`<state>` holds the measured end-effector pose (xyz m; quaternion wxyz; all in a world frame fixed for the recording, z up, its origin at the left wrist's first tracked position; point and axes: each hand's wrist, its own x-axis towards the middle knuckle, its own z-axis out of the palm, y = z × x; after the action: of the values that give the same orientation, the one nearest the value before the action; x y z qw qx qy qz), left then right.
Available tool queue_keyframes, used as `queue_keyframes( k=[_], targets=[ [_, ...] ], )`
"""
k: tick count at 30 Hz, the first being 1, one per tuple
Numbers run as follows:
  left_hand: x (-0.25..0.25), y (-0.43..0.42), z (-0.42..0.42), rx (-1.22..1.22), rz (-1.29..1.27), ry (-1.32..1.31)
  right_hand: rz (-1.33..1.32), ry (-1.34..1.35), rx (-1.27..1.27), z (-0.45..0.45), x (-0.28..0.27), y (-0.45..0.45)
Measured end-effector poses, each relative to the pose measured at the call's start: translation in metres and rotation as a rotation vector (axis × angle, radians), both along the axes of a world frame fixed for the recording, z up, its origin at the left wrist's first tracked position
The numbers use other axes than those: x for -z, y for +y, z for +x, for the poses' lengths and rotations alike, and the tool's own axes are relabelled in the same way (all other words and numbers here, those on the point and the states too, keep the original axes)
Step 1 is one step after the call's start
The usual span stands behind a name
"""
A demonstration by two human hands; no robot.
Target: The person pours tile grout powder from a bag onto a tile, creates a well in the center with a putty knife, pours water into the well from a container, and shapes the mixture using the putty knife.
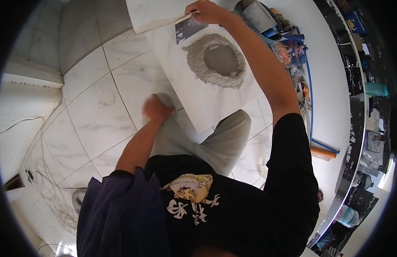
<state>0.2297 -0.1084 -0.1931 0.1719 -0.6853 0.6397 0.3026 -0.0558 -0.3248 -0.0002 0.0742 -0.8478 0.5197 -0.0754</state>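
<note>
My right hand [205, 12] is closed around the top edge of a flat metal scraper [190, 29]. The scraper's wide grey blade points down over a white board [197, 107], left of a ring of grey powder [197, 64]. In the hollow of the ring sits a pool of grey liquid [222, 59]. My left hand [157, 108] rests on my left knee, apart from the board, holding nothing. Its thumb side is spread from the rest, though the other fingers are blurred.
Right of the board stand a bucket [258, 16] and several bags and tools [293, 51]. A thin blue rod [310, 98] lies beyond them. Loose cables [46, 175] trail over the tiled floor [95, 115] at left. Cluttered dark shelving [372, 107] lines the far right.
</note>
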Motion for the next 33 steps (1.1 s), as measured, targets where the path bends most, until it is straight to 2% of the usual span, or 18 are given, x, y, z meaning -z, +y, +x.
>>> queue_keyframes(
  k=[1, 3, 7, 9, 15, 21, 33],
  targets=[
    [0.000, 0.000, -0.001, -0.002, -0.006, 0.000, 0.001, -0.004, 0.003, 0.012, 0.002, -0.003],
    [0.001, 0.000, -0.001, 0.000, -0.007, 0.003, 0.031, -0.020, -0.150, 0.037, 0.003, -0.012],
    [0.002, 0.000, 0.000, 0.004, -0.010, 0.024, 0.003, -0.032, -0.192, 0.077, 0.005, -0.008],
    [0.000, -0.002, 0.000, 0.003, 0.005, 0.013, 0.201, 0.097, -0.154, 0.091, 0.001, -0.007],
    [0.000, -0.003, 0.000, -0.005, 0.036, -0.012, 0.434, 0.070, -0.105, 0.087, -0.016, 0.021],
    [0.001, -0.001, -0.001, 0.008, 0.025, -0.025, 0.399, 0.122, -0.167, 0.080, -0.033, 0.046],
    [0.003, 0.001, -0.003, 0.008, 0.001, -0.048, 0.324, 0.112, -0.085, 0.058, -0.054, 0.071]
  ],
)
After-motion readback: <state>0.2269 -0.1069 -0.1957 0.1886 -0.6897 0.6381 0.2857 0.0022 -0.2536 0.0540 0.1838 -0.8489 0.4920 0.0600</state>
